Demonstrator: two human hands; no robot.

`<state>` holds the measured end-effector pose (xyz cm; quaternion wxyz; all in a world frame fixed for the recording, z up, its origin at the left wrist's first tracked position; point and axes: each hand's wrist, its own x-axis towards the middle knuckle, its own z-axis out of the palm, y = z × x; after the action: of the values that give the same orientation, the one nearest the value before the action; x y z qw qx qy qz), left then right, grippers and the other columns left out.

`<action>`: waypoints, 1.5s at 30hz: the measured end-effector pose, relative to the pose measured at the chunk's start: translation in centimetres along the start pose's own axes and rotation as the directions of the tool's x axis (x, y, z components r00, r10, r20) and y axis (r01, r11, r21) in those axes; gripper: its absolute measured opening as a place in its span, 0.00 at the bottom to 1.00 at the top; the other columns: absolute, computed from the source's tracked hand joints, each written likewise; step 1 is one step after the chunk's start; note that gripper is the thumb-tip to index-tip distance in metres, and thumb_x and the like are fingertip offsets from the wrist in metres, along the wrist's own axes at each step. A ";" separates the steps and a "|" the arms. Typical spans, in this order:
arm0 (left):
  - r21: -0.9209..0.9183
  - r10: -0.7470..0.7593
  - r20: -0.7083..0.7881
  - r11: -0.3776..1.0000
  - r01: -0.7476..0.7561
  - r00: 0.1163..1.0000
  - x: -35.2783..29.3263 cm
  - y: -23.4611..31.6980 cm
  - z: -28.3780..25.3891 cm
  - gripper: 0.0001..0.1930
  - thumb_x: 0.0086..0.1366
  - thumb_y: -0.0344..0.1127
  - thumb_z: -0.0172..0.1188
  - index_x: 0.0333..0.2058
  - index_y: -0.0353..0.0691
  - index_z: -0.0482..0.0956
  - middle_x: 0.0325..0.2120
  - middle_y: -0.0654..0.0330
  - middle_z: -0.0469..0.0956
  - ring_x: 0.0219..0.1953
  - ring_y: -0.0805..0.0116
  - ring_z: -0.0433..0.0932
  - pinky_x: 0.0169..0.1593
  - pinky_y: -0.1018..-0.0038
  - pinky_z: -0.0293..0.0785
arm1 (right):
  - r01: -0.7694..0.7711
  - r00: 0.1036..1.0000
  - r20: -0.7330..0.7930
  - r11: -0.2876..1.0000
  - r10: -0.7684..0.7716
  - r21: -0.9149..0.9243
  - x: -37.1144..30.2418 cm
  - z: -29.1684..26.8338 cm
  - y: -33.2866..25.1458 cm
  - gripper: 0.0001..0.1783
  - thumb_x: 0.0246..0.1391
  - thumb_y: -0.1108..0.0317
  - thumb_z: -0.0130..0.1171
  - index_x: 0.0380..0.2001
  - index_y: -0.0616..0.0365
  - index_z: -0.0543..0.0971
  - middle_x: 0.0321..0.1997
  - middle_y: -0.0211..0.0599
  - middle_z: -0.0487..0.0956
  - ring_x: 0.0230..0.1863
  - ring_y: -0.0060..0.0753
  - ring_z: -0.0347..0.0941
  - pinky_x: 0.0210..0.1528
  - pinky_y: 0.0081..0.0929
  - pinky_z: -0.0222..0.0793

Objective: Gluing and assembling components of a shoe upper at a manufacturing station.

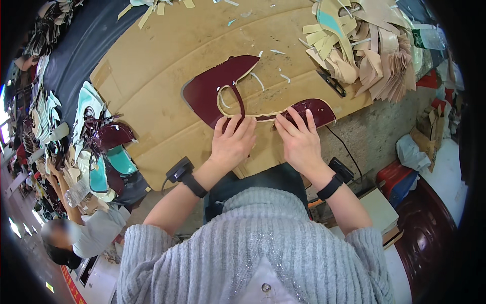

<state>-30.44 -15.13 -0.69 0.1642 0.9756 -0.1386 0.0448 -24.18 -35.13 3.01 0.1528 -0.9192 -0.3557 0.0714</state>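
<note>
A burgundy shoe upper (210, 93) with pale trimmed edges lies on a sheet of brown cardboard (147, 96) in front of me. A wide section is at its left, a narrow strap runs to a rounded section at its right, and a loop opening sits between. My left hand (233, 139) grips the near edge beside the loop, fingers close together and bent over it. On the strap's right end and the rounded section, the fingertips of my right hand (301, 144) press down, slightly spread. Both thumbs are mostly hidden.
Black thread snips (331, 83) lie right of the upper, beside a heap of beige shoe pieces (390, 66). A plastic bottle (430, 38) is behind them. Burgundy and teal pieces (115, 137) are piled at left. White scraps dot the cardboard. Another person (98, 235) works at lower left.
</note>
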 end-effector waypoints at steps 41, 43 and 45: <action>-0.661 -0.118 0.448 0.623 0.418 0.886 10.2 -8.2 -20.3 0.11 0.53 0.24 0.62 0.36 0.35 0.79 0.28 0.56 0.79 0.33 0.65 0.77 0.39 0.75 0.73 | -0.184 0.816 0.539 0.792 -0.207 0.583 8.0 -9.5 10.5 0.15 0.36 0.66 0.67 0.26 0.60 0.73 0.29 0.44 0.71 0.36 0.47 0.70 0.38 0.35 0.66; -0.673 -0.246 0.252 0.651 0.352 0.936 10.7 -9.2 -21.5 0.09 0.51 0.21 0.62 0.33 0.35 0.80 0.28 0.60 0.79 0.33 0.69 0.77 0.40 0.75 0.71 | -0.194 0.857 0.497 0.813 -0.132 0.549 11.2 -12.7 10.7 0.15 0.37 0.66 0.67 0.29 0.59 0.74 0.30 0.44 0.73 0.35 0.48 0.72 0.38 0.36 0.67; -0.629 -0.407 -0.030 0.718 0.299 0.913 12.2 -10.4 -23.1 0.10 0.49 0.16 0.61 0.32 0.34 0.81 0.28 0.60 0.78 0.34 0.69 0.76 0.40 0.76 0.70 | 0.070 0.968 0.173 0.857 -0.182 0.511 16.1 -14.7 11.2 0.12 0.41 0.70 0.62 0.34 0.56 0.77 0.31 0.42 0.75 0.36 0.48 0.73 0.38 0.36 0.69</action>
<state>-16.79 -1.08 19.48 0.4870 0.8702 0.0579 0.0464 -1.71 -35.50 12.82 0.3511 -0.8094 -0.3990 0.2499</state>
